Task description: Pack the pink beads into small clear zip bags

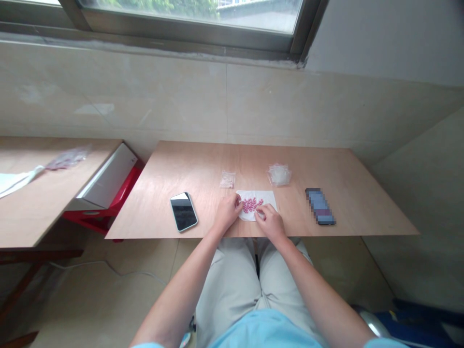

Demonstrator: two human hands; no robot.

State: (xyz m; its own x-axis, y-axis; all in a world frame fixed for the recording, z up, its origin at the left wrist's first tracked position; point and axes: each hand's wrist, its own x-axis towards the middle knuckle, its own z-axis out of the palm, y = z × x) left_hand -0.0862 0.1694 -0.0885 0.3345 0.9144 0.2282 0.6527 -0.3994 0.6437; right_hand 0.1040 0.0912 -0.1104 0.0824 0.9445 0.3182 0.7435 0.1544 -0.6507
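Observation:
A white sheet (268, 196), paper or cloth, lies near the table's front edge. On it several small pink-red beads (250, 205) are spread in a loose group. At the sheet's left edge is my left hand (229, 211), its fingers curled together in a pinch beside the beads. My right hand (271, 220) rests over the lower right of the sheet, thumb and fingertips pressed together close to the beads. Whatever sits between the fingertips of either hand is too small to make out. Beyond the sheet lies a small clear bag (227, 180) with pale pinkish contents.
A stack of clear plastic bags (279, 175) lies behind the sheet to the right. A phone (183, 211) is on the left and a pixelated phone-shaped object (321, 206) on the right. Another table (47, 203) stands at the left, near a red stool (119, 198).

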